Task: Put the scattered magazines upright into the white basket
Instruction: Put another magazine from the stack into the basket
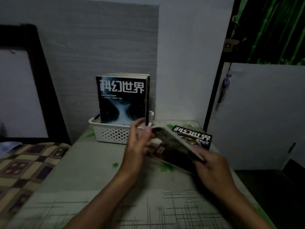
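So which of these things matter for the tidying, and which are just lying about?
Job: white basket, upright magazines in it, held magazine, flat magazine, left hand, right hand.
Lying about: checked blanket, dark frame, green curtain.

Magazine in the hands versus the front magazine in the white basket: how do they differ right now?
The held magazine is tilted, gripped by the right hand with the left hand at its upper end; the basket magazine stands upright, untouched. The held one is outside the white basket, above the bed; the other sits inside. The held cover is motion-blurred; the basket one's white title reads clearly. Both have dark covers.
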Motion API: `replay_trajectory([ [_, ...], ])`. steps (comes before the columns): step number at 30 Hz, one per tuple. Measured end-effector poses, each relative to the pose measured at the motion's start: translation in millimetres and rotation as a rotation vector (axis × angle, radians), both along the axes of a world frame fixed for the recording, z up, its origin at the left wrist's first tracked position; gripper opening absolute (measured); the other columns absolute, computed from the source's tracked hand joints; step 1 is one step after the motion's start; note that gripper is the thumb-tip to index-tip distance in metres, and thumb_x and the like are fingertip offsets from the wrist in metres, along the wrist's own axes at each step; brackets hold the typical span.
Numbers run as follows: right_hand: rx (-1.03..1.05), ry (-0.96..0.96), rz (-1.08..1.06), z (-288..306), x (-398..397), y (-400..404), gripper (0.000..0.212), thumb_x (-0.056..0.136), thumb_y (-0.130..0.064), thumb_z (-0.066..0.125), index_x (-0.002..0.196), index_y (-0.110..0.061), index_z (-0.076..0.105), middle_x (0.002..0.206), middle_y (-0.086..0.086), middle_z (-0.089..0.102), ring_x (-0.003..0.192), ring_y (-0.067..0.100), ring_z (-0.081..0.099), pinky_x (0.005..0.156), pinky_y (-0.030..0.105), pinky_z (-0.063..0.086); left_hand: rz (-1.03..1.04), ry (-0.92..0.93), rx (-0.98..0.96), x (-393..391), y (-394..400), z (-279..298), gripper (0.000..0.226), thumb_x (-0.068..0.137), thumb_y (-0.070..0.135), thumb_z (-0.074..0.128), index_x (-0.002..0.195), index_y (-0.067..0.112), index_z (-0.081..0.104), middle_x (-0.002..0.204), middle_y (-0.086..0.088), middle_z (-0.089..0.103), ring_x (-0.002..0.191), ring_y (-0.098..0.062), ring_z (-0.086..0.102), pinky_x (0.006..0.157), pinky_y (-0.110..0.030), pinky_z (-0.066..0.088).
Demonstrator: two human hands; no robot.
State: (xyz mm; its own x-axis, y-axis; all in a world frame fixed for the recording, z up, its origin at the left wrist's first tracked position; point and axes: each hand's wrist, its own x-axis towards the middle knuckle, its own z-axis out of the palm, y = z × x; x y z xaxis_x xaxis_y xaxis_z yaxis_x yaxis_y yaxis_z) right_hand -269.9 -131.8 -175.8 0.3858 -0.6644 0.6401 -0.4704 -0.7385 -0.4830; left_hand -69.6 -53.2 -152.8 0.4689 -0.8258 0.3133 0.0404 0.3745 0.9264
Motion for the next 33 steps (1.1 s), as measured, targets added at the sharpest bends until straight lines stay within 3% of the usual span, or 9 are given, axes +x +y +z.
replay_trajectory([
  [2,0.173,-0.315,0.14,24.0,10.8,4.4,0.049,0.083,-0.008,0.074,0.09,-0.056,0.072,0.081,-0.02,0.076,0.072,0.0,0.07,0.061,0.019,0.055,0.058,-0.038,-0.004,21.0,8.6,5.4,0.042,0.081,0.055,0.063,0.121,0.045,0.052,0.104,0.008,0.069,0.088,-0.009,0.068,0.06,-0.016,0.051],
  [5,0.304,-0.585,0.334,50.0,42.7,6.8,0.036,0.088,-0.009,0.068,0.078,-0.043,0.075,0.079,-0.015,0.077,0.073,0.003,0.072,0.061,0.018,0.055,0.044,-0.134,0.098,42.7,15.7,4.8,0.059,0.067,0.037,0.078,0.122,0.027,0.057,0.116,0.0,0.069,0.099,-0.009,0.067,0.071,-0.017,0.053],
  [7,0.392,-0.693,0.435,64.0,68.4,9.8,0.032,0.09,-0.007,0.065,0.082,-0.037,0.074,0.083,-0.013,0.078,0.077,0.005,0.073,0.062,0.017,0.056,0.075,-0.157,0.061,55.0,17.5,4.7,0.047,0.068,0.031,0.079,0.111,0.022,0.064,0.11,-0.002,0.074,0.095,-0.01,0.071,0.073,-0.019,0.055],
  [11,0.387,-0.491,0.464,89.4,117.6,-8.7,0.04,0.085,-0.003,0.056,0.107,-0.036,0.059,0.096,-0.019,0.072,0.091,0.0,0.066,0.069,0.016,0.052,0.322,-0.372,-0.078,96.5,7.7,22.5,0.033,0.093,0.016,0.061,0.118,0.035,0.053,0.117,0.014,0.066,0.113,-0.01,0.062,0.092,-0.025,0.048],
  [15,0.262,-0.416,0.46,125.4,157.1,-38.2,0.046,0.083,0.002,0.066,0.108,-0.035,0.057,0.104,-0.015,0.067,0.091,-0.007,0.065,0.071,0.014,0.054,0.512,-0.579,-0.01,154.2,-16.3,60.4,0.041,0.095,0.014,0.055,0.134,0.024,0.046,0.128,0.004,0.058,0.117,-0.015,0.052,0.099,-0.029,0.039],
  [19,0.188,-0.413,0.319,135.4,195.3,-73.0,0.037,0.086,-0.003,0.066,0.112,-0.029,0.06,0.104,-0.008,0.069,0.094,0.008,0.067,0.082,0.032,0.059,0.646,-0.717,0.036,195.6,-44.2,84.9,0.02,0.089,0.016,0.067,0.106,0.024,0.06,0.094,0.012,0.064,0.091,-0.012,0.062,0.071,-0.019,0.045],
  [22,0.192,-0.313,0.213,118.6,214.9,-95.2,0.031,0.088,-0.007,0.066,0.117,-0.019,0.063,0.108,0.0,0.07,0.097,0.02,0.066,0.087,0.042,0.057,0.732,-0.777,0.114,215.0,-63.0,71.6,0.021,0.082,0.02,0.075,0.101,0.022,0.067,0.091,0.008,0.068,0.078,-0.013,0.063,0.067,-0.025,0.048],
  [27,0.082,-0.219,0.114,72.8,225.4,-116.4,0.025,0.085,-0.02,0.073,0.109,-0.018,0.068,0.098,0.004,0.072,0.083,0.023,0.066,0.072,0.035,0.056,0.712,-0.806,0.17,235.8,-80.9,30.5,0.025,0.078,0.017,0.079,0.091,0.034,0.065,0.074,0.013,0.065,0.059,0.005,0.056,0.05,-0.014,0.039],
  [33,-0.012,-0.202,-0.015,50.7,235.6,-117.0,0.026,0.078,-0.031,0.079,0.084,-0.023,0.055,0.08,-0.004,0.062,0.068,0.016,0.057,0.058,0.03,0.047,0.558,-0.759,0.358,254.5,-78.0,-1.9,0.026,0.073,0.023,0.084,0.076,0.037,0.062,0.073,0.018,0.066,0.067,0.001,0.065,0.064,-0.027,0.053],
])
